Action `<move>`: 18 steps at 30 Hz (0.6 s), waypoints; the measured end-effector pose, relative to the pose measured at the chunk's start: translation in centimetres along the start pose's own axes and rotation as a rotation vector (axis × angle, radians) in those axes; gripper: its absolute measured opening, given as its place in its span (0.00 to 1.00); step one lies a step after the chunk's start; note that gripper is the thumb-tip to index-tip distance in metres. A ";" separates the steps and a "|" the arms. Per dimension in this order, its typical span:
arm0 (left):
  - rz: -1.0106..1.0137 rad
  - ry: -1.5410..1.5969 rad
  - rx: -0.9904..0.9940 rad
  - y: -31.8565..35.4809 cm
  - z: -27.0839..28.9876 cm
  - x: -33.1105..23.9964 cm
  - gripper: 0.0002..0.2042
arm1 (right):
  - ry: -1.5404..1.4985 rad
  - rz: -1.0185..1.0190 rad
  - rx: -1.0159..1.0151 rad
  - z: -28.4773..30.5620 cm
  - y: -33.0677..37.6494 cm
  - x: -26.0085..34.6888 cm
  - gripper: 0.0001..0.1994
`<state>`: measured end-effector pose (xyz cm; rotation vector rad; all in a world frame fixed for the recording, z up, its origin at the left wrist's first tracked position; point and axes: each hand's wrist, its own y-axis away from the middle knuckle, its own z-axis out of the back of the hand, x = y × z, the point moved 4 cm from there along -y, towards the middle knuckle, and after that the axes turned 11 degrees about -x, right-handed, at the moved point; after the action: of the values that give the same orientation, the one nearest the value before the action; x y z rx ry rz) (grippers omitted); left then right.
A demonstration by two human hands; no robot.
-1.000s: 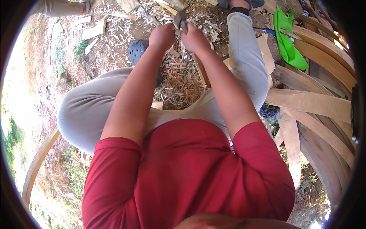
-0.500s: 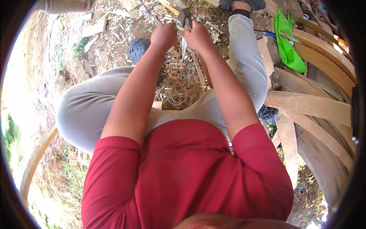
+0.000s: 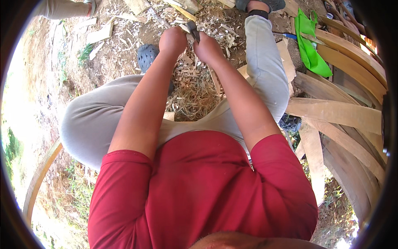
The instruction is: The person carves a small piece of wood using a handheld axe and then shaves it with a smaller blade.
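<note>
My right hand (image 3: 207, 47) is closed on a hand tool with a dark metal head (image 3: 192, 27), hammer- or adze-like; its exact kind does not show. The head sticks up between my two fists, and the handle is mostly hidden by the hand. Beside it, a little to the left, my left hand (image 3: 173, 40) is closed in a fist. Its fingers face away, so what it grips is hidden. Both arms reach far forward over wood chips (image 3: 224, 35) on the ground, between my spread legs.
Curved wooden pieces (image 3: 336, 110) are heaped at the right, near a bright green bag (image 3: 309, 45). Flat offcuts (image 3: 99, 33) lie at the far left. A dark clog (image 3: 147, 57) sits by my left forearm. Another person's leg (image 3: 66, 9) shows at the top left.
Both fists have shifted slightly left, the right one also nearer to me. The tool's head has turned and moved left; the brown handle seen below my right hand is now out of sight.
</note>
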<state>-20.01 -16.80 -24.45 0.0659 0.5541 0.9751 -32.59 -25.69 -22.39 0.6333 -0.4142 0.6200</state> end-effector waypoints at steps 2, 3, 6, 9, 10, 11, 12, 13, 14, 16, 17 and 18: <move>-0.090 -0.041 -0.039 -0.4 -0.6 0.7 0.14 | -0.077 -0.064 -0.005 1.7 -0.3 1.7 0.17; -0.145 -0.054 -0.054 -0.4 -0.3 -0.1 0.14 | -0.111 -0.105 -0.016 2.3 -0.3 1.7 0.18; -0.093 -0.069 -0.023 0.3 0.0 -0.9 0.14 | -0.043 -0.046 -0.067 0.3 -0.1 0.5 0.17; -0.022 -0.032 0.032 0.5 0.6 -0.8 0.14 | 0.000 -0.041 0.002 0.2 0.0 0.3 0.17; -0.011 -0.023 0.015 0.7 0.7 -0.9 0.14 | -0.043 -0.078 0.020 0.7 -0.2 0.7 0.18; 0.001 -0.014 -0.003 0.8 0.9 -0.9 0.14 | -0.085 -0.115 0.039 1.2 -0.2 1.3 0.18; -0.055 0.001 -0.053 0.6 0.4 -0.9 0.14 | -0.057 -0.089 -0.039 2.6 0.4 2.2 0.18; -0.066 -0.016 -0.057 0.4 -0.3 -0.5 0.14 | -0.044 -0.052 -0.050 1.8 0.3 1.7 0.17; -0.077 -0.034 -0.061 0.2 -0.9 -0.1 0.14 | -0.031 -0.016 -0.060 0.3 0.1 0.8 0.17; -0.033 0.007 -0.033 0.3 0.0 -0.2 0.14 | 0.021 0.013 -0.049 -0.3 0.2 0.6 0.17; -0.054 0.017 -0.033 0.0 -0.4 -0.1 0.14 | -0.032 -0.061 -0.033 -0.1 0.1 -0.2 0.17; -0.065 0.020 -0.035 0.2 -0.3 -0.1 0.14 | -0.091 -0.130 -0.007 0.8 0.4 0.3 0.17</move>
<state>-20.32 -16.83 -24.63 0.0067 0.5545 0.9223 -32.77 -25.87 -21.52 0.6777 -0.4562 0.4669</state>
